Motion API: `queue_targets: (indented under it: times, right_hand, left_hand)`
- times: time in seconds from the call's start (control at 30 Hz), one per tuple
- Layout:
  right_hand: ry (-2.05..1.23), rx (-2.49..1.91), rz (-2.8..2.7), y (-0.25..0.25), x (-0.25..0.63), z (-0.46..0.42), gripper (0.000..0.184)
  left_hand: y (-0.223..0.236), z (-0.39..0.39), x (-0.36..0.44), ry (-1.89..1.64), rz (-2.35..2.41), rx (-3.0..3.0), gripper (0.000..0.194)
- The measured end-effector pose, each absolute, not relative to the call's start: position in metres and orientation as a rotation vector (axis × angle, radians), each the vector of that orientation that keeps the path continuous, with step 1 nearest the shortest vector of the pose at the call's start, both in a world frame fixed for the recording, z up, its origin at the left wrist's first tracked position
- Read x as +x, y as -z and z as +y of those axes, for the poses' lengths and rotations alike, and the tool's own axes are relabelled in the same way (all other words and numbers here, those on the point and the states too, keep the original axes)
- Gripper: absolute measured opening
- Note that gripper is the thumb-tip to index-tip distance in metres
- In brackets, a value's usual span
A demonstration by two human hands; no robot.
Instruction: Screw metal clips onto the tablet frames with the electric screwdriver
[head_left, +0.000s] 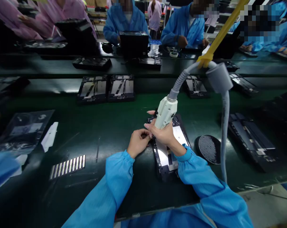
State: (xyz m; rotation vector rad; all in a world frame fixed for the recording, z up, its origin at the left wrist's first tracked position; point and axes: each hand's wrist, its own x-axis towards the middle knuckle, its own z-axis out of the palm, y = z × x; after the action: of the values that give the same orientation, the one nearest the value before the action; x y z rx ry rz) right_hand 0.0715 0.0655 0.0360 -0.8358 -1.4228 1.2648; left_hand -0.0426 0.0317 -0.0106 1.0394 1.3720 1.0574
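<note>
My right hand [165,134] is wrapped around a pale green powered screwdriver [166,110], which hangs from a grey ribbed hose; its tip is hidden behind my fingers. Beneath that hand lies an opened tablet [161,153] with a dark frame and shiny silver inside, partly covered by my right forearm. My left hand [139,142] is at the tablet's left edge, thumb and fingers pinched together near the right hand's fingertips. Whatever is between them is too small to make out. To the right of the tablet sits a round black dish [209,148] with a dotted grey surface.
Opened tablets [121,88] stand along the bench's back, and another tablet [252,139] lies at right. A striped strip sheet [67,167], white paper [49,136] and clear plastic bag [27,129] are at left. The grey hose [225,133] hangs beside the dish. Co-workers sit opposite.
</note>
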Motion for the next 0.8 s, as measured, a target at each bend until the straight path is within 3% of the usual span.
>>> queue_targets:
  times: [0.8]
  right_hand:
    - [-1.202,-0.873,-1.476,-0.0328,0.0686,0.0661,0.038]
  left_hand:
    - [0.0119,0.0350,-0.0415,-1.027,1.428,0.878,0.024]
